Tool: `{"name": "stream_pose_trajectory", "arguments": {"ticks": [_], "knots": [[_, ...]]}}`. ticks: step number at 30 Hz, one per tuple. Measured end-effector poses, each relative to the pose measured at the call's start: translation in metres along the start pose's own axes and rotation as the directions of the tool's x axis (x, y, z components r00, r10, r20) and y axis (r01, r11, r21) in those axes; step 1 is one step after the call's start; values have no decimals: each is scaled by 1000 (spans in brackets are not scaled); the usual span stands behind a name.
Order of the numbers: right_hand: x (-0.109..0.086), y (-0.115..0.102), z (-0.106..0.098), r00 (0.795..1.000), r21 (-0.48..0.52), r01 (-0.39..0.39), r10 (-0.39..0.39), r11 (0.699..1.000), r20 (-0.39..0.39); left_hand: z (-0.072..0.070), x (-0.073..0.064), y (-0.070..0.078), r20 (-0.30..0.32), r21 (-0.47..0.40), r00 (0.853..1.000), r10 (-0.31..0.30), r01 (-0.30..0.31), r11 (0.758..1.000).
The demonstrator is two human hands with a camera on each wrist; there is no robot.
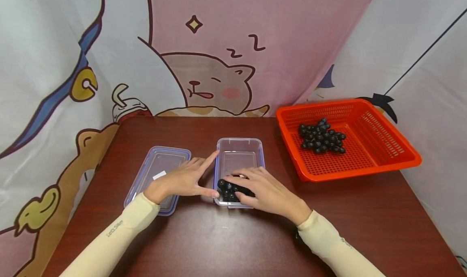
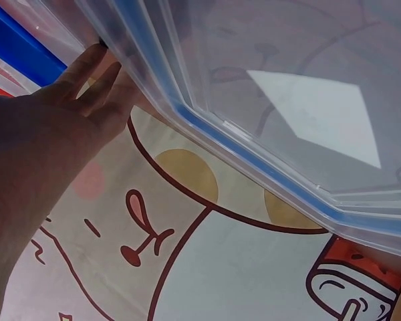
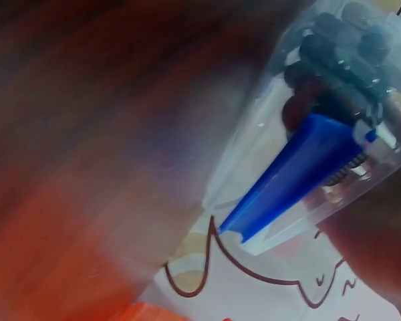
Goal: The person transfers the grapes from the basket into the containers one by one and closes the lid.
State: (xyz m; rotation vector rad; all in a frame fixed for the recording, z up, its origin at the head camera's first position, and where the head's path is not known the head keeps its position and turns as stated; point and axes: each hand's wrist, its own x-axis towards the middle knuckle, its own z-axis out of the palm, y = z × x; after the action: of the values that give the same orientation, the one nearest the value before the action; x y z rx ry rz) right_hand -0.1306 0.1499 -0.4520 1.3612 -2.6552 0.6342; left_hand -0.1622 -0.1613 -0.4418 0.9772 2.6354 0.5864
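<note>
A clear plastic container (image 1: 238, 159) with a blue-edged rim stands at the middle of the table. In its near end lies a bunch of dark grapes (image 1: 227, 191). My right hand (image 1: 268, 194) reaches in over the right wall, fingers and thumb curved about the grapes and partly hiding them. Thumb and index finger spread apart, my left hand (image 1: 184, 179) touches the container's left side. In the right wrist view the grapes (image 3: 334, 67) show through the wall, behind a blue clip (image 3: 294, 177).
A clear lid (image 1: 146, 177) with a blue seal lies left of the container, partly under the left forearm. At the right, a red perforated basket (image 1: 365, 169) holds another bunch of dark grapes (image 1: 321, 137). A printed cloth (image 1: 219, 82) hangs behind the table (image 1: 219, 244).
</note>
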Motion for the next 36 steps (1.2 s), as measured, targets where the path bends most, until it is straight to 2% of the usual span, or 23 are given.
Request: {"name": "stream_pose_trajectory", "arguments": {"ticks": [10, 17, 20, 23, 27, 30, 33, 36], "knots": [[15, -7, -3, 995, -118, -80, 87, 990, 54, 0, -1, -1, 3, 1, 1000, 2, -2, 1000], [9, -7, 1, 999, 18, -34, 33, 999, 39, -1, -1, 0, 0, -4, 1000, 4, -4, 1000], [8, -9, 4, 999, 22, -23, 22, 999, 31, 0, 0, -1, -1, -13, 1000, 3, -3, 1000], [8, -11, 6, 998, -4, -47, 47, 999, 41, 1, 0, -3, 0, -17, 1000, 0, 0, 1000], [11, -15, 5, 989, 30, -130, 128, 991, 71, 2, -1, -3, -4, -8, 1000, 4, -4, 1000], [12, -16, 7, 983, 47, -176, 174, 983, 52, 3, 0, -3, -9, 0, 1000, 12, -12, 1000], [12, -15, 9, 984, 25, -176, 176, 984, 6, 3, 0, -3, -8, 0, 1000, 10, -10, 1000], [12, -16, 10, 987, -26, -162, 162, 986, -6, 2, 0, -2, -4, -2, 1000, 7, -7, 1000]]}}
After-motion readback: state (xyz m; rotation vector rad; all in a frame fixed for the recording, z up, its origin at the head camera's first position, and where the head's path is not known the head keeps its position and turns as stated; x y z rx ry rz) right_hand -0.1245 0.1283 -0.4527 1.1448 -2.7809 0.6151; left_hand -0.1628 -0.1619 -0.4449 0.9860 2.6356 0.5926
